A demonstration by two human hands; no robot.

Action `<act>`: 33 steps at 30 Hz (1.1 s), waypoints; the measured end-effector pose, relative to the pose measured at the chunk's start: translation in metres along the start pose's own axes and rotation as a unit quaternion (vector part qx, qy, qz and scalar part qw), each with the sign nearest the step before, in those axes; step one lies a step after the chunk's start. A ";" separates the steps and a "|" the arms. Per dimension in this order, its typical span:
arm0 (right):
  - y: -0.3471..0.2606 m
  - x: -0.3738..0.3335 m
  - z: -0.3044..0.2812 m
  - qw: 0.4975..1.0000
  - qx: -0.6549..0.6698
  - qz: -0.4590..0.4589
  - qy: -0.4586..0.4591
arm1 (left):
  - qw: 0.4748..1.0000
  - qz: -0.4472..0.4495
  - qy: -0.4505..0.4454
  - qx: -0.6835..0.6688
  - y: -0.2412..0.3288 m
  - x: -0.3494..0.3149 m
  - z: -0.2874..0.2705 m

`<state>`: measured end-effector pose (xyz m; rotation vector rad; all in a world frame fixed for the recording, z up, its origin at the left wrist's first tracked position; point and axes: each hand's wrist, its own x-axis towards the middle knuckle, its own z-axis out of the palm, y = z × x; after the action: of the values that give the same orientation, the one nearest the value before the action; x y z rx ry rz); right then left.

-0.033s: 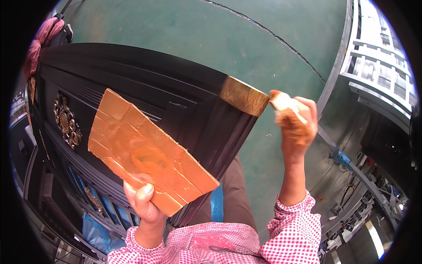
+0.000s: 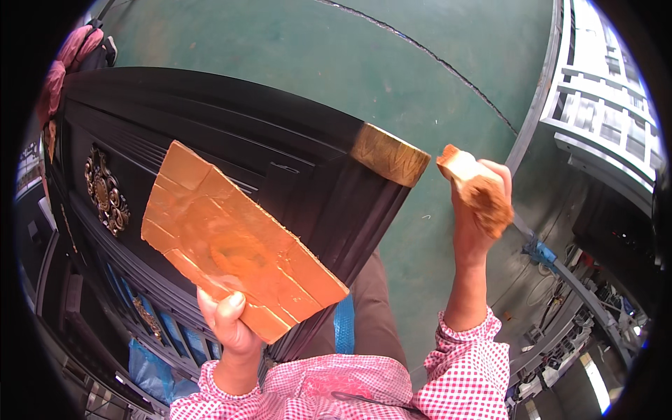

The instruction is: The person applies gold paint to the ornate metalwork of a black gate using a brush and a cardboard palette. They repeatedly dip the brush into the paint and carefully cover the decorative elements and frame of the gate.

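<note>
My left hand grips the lower edge of a flat cardboard piece, thumb on top. Shiny copper-orange paint covers the cardboard, with a darker smear in the middle. Beneath it lies a large black moulded panel, like a door, with an ornate gold-and-silver rosette. The panel's near right corner carries a gold-brown patterned band. Just right of that band, not touching it, my right hand is closed on a soft cream pad stained orange-brown. Whether the pad is sponge or cloth, I cannot tell.
Another person in pink is at the far left. Green floor stretches beyond the panel, crossed by a dark crack. White metal railings stand at the right, above a rail with blue wrapping. Blue plastic lies lower left.
My right hand has drawn the stained pad slightly right, away from the gold band, and turned a little. My left hand and the cardboard have hardly moved.
</note>
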<state>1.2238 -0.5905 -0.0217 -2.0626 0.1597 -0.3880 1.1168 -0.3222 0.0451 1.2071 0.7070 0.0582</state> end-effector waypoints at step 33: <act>-0.080 0.061 0.030 0.890 -0.252 -0.299 -0.235 | 0.996 -0.020 0.034 -0.085 0.009 0.000 -0.014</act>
<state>1.2879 -0.5423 0.0467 -2.6352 -0.7626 -0.2061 1.1126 -0.3073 0.0509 1.0306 0.7701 0.1243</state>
